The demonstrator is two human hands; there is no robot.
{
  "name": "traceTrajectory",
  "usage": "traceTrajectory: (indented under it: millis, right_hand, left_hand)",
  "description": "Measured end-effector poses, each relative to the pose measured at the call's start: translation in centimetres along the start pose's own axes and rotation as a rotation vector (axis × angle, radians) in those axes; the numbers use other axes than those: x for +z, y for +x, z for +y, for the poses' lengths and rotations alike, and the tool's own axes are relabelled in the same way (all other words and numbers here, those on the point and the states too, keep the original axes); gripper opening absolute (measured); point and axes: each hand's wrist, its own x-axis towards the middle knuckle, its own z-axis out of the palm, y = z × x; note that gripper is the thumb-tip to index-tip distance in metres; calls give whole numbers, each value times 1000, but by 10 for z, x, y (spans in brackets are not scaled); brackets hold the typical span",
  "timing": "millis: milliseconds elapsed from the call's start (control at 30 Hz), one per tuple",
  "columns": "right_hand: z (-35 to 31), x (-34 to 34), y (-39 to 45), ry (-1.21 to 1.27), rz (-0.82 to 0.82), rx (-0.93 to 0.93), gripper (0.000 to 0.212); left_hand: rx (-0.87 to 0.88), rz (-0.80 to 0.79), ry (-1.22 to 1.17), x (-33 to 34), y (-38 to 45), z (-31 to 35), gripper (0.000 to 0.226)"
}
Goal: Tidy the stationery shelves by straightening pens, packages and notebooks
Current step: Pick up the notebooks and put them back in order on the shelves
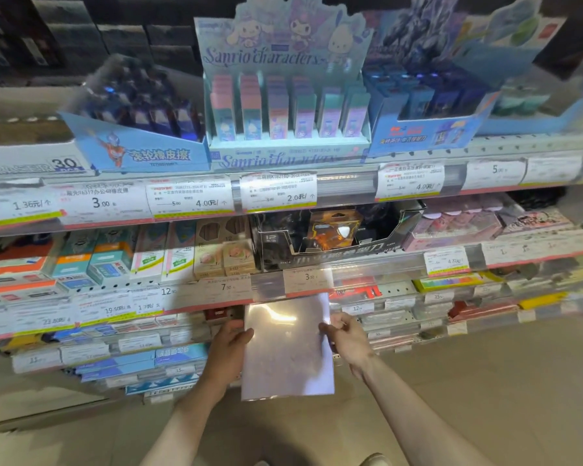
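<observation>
While stacked boxes [64,267] of pens and erasers fill the shelves on the left, the left hand [231,344] grips the left edge of a glossy wrapped notebook [288,351], thumb on its face and fingers hidden behind it. It is held upright before the lower shelves, its top just under a price rail [293,282]. At its right edge the right hand [345,336] pinches the wrapper between thumb and curled fingers. Pink packets [458,227] sit far right.

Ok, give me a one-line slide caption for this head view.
Both hands, left and right, hold a glossy wrapped notebook by its side edges before the stationery shelves.
</observation>
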Motion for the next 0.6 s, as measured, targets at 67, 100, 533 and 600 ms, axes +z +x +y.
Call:
traceTrajectory:
  millis: [67,100,533,600]
  right_hand:
    - [9,-10,-10,32,31,32,31]
    - [14,-16,-16,44,41,51,29]
    - [92,-167,-86,218,327,110,16]
    - [106,-201,-91,262,364,109,12]
  left_hand:
    - [-16,-53,-44,10,-8,-2,8]
    - [-20,-70,-55,16,-11,-5,9]
    - [71,-417,197,166,-48,10,14]
    - [115,-449,232,201,-60,22,12]
